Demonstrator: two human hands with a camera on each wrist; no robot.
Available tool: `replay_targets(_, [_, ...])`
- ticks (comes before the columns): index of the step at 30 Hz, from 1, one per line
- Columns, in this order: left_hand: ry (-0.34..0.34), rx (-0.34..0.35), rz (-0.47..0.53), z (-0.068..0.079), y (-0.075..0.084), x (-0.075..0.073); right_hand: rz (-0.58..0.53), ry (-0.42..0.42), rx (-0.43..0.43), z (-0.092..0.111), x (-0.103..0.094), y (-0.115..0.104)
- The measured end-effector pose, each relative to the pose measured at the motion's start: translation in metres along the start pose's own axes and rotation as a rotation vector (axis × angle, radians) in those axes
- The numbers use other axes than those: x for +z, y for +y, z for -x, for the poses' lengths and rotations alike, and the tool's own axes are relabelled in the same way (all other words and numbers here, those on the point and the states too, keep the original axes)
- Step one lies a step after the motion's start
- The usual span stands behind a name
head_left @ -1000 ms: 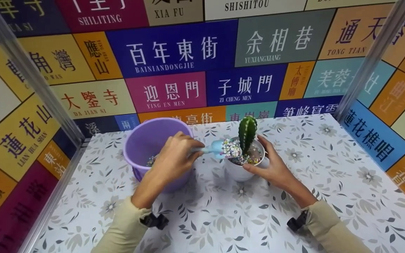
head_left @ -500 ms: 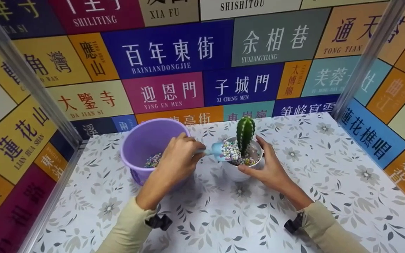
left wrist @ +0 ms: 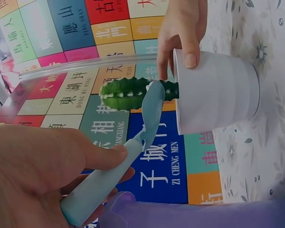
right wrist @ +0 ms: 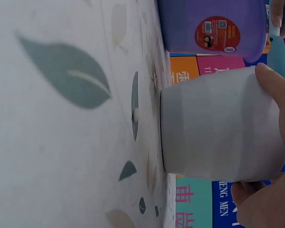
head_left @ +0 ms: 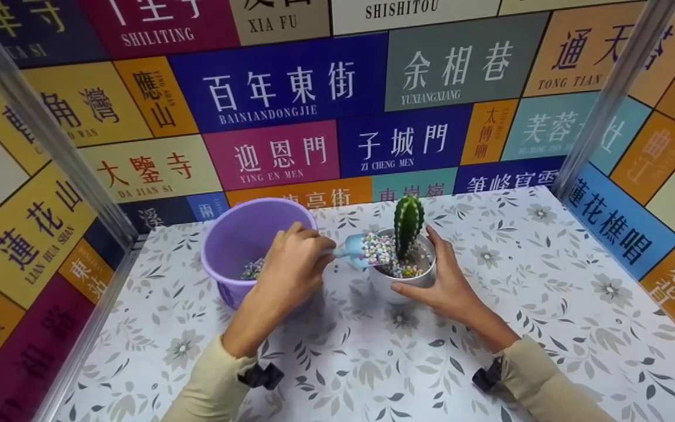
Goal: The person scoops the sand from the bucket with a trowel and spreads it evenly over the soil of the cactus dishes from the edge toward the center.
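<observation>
My left hand [head_left: 293,264] grips the handle of a light blue trowel [left wrist: 104,183]. In the head view the trowel's blade, heaped with multicoloured pebbles [head_left: 378,248], reaches over the left rim of a white flowerpot [head_left: 393,288]. A green ribbed cactus [head_left: 409,223] stands upright in that pot, with soil and some pebbles around its base. My right hand [head_left: 453,287] holds the pot by its right side, thumb at the front near the rim. The right wrist view shows the pot [right wrist: 218,126] standing on the table between thumb and fingers.
A purple bucket [head_left: 220,258] stands left of the pot, with more pebbles at its bottom, partly behind my left hand. A floral cloth [head_left: 337,363] covers the table. Behind rises a wall of coloured name panels [head_left: 279,82], with clear upright posts at both sides.
The trowel has drawn slightly left and its blade has tipped a little, pebbles still on it. My right thumb has shifted left along the pot's front. The head view has moved slightly.
</observation>
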State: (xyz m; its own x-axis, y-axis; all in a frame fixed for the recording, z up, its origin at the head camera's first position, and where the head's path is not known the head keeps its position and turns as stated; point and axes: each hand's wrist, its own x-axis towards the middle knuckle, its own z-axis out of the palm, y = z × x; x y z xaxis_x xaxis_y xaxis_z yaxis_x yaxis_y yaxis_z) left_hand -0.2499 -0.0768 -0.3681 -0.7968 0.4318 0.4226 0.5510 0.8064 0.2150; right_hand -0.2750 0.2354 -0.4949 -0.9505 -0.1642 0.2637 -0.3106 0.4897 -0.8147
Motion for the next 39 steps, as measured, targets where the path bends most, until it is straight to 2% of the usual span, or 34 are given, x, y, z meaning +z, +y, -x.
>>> replay_targets(7, [0.019,-0.013,-0.040,0.003,0.000,-0.001,-0.006,-0.043,-0.029,0.001,-0.001,0.002])
replay_targets(16, [0.067,-0.010,-0.071,0.006,-0.001,0.000,0.027,0.045,-0.011,0.003,0.007,0.000])
replay_targets(19, [0.067,-0.014,-0.089,0.006,0.000,0.000,0.027,0.039,-0.019,0.003,0.007,0.000])
replay_targets(25, [0.067,-0.016,-0.182,0.005,0.005,0.001,-0.004,-0.010,-0.038,0.004,0.005,0.001])
replay_targets(32, [0.120,-0.001,-0.322,0.007,0.012,0.003,-0.023,-0.010,-0.043,0.004,0.005,-0.001])
replay_targets(39, [0.132,-0.003,-0.339,0.009,0.016,0.001,-0.037,-0.021,-0.028,0.005,0.005,-0.001])
